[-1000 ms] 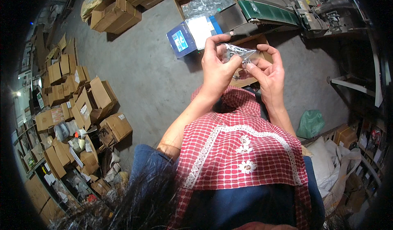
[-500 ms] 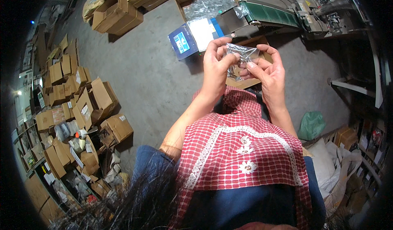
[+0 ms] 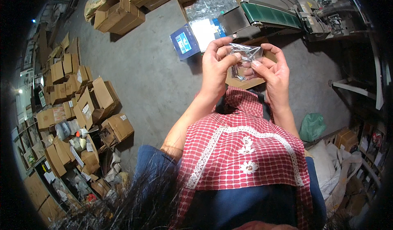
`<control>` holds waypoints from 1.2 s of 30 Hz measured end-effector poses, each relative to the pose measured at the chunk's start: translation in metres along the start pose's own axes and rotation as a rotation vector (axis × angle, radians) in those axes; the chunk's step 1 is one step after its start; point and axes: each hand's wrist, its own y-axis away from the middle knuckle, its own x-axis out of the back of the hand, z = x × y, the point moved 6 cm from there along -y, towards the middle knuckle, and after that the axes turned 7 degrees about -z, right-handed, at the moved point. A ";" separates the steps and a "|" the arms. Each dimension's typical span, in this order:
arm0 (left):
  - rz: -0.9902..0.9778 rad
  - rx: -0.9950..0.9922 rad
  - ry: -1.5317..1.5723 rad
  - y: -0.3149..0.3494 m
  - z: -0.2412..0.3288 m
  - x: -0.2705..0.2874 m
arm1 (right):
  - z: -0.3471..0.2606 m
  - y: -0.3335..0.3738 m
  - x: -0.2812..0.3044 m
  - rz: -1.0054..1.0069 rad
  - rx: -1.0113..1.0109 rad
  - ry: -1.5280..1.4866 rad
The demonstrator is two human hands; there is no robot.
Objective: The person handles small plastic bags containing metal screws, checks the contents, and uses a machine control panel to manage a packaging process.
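Between my two hands is a small clear plastic bag (image 3: 245,52) with several shiny metal pieces inside, which look like screws. My left hand (image 3: 219,62) grips the bag's left side, its thumb pressed on the front. On the other side my right hand (image 3: 273,71) pinches it between the thumb and the fingers behind. Both hands are closed on the bag, and some fingers show through the film. Below and behind the bag, part of an open cardboard box (image 3: 241,84) is visible.
A green conveyor belt (image 3: 270,15) slopes from a machine (image 3: 323,19) toward a carton (image 3: 184,5) of clear bags. A blue box (image 3: 185,42) stands beside it. Many cardboard boxes (image 3: 86,107) are piled along the left. A green plastic bag (image 3: 312,126) lies at the right.
The bag and my right hand have shifted slightly to the right. The film looks a little more spread, with the metal pieces showing more plainly. Both hands keep their hold.
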 end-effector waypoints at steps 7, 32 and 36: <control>-0.034 0.026 0.031 -0.003 -0.002 0.001 | 0.000 0.001 0.001 -0.015 -0.022 0.031; -0.029 -0.041 0.016 0.001 -0.004 -0.004 | -0.005 0.006 0.004 0.022 0.010 -0.051; -0.027 0.001 0.004 0.000 -0.007 -0.002 | -0.006 0.004 0.008 0.033 0.024 -0.112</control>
